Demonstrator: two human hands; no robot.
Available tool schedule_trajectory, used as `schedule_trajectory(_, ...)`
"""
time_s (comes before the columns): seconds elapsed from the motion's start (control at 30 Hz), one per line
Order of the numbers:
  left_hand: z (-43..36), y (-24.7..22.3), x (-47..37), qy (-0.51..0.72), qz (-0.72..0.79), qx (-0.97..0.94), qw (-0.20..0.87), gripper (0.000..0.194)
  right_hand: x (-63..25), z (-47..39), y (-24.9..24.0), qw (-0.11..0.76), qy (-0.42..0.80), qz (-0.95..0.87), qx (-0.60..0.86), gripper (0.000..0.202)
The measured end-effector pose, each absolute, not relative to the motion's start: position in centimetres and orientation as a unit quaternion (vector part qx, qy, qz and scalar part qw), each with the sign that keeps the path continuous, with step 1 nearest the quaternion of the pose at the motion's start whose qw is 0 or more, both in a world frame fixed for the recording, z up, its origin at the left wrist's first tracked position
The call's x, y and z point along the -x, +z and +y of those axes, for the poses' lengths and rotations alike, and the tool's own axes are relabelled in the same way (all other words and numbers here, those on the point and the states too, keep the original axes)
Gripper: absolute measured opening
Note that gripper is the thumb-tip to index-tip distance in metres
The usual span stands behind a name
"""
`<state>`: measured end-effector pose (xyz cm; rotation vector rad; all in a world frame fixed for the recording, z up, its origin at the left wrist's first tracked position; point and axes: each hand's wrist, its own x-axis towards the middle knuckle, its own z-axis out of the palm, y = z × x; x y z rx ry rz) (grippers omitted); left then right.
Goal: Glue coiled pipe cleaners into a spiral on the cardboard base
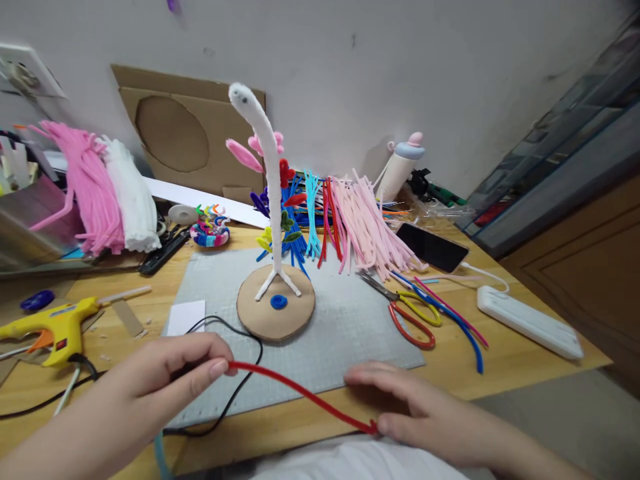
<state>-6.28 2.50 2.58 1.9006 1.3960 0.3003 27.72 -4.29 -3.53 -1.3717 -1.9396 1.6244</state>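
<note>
A red pipe cleaner point(300, 389) stretches between my hands near the table's front edge. My left hand point(175, 383) pinches its left end between thumb and forefinger. At its right end, which has a small bend, my right hand point(410, 413) is beside it with thumb and fingers apart; the thumb tip is close to the bend. Behind them a white fuzzy stem point(274, 193) stands on a round cardboard base point(275, 327), with pink, red, purple, green and yellow shapes around it. A small blue coil point(279, 302) lies on the base.
A grey cutting mat point(350, 333) lies under the base, crossed by a black cable. Scissors point(400, 300), blue pipe cleaners, a phone point(433, 247) and a power strip point(530, 322) are right. A yellow glue gun point(60, 327) is left. Pipe cleaner bundles point(360, 227) and a bottle point(400, 167) stand behind.
</note>
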Motion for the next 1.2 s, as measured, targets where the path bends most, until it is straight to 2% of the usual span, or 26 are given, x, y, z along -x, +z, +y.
schedule_trajectory(0.2,3.9,2.8,7.2,0.181,0.597,-0.661,0.417,0.036,-25.9,-4.0,-4.7,0.127,0.685,-0.540,0.471,0.036)
schedule_trajectory(0.37,4.8,2.1,8.1,0.230,0.628,-0.599,0.440,0.032,-26.0,-4.0,-5.0,0.182,0.746,-0.445,0.461,0.043)
schedule_trajectory(0.6,5.1,1.8,7.8,0.242,0.647,-0.573,0.442,0.033,-25.2,-3.0,-4.6,0.264,0.749,-0.416,0.443,0.041)
schedule_trajectory(0.73,5.2,1.6,8.1,0.235,0.649,-0.577,0.437,0.032,-25.0,-2.8,-4.5,0.276,0.746,-0.422,0.435,0.038)
schedule_trajectory(0.87,5.7,0.6,8.1,0.199,0.660,-0.616,0.381,0.032,-24.4,-2.8,-4.2,0.279,0.741,-0.425,0.438,0.038)
schedule_trajectory(0.97,4.9,-0.2,6.2,0.199,0.660,-0.687,0.231,0.036,-23.3,-2.5,-3.6,0.290,0.750,-0.410,0.431,0.040)
schedule_trajectory(1.03,3.5,-0.4,4.0,0.236,0.604,-0.754,0.106,0.038,-22.3,-2.2,-3.3,0.298,0.749,-0.409,0.428,0.040)
schedule_trajectory(1.07,2.6,-0.4,2.7,0.244,0.554,-0.791,0.089,0.036,-21.8,-2.1,-3.2,0.301,0.750,-0.408,0.425,0.040)
schedule_trajectory(1.13,1.0,-0.4,0.4,0.219,0.443,-0.858,0.144,0.032,-20.8,-1.8,-3.0,0.306,0.756,-0.405,0.414,0.041)
schedule_trajectory(1.2,-0.1,-0.5,-1.1,0.204,0.393,-0.868,0.226,0.020,-20.1,-1.5,-2.8,0.310,0.763,-0.399,0.403,0.042)
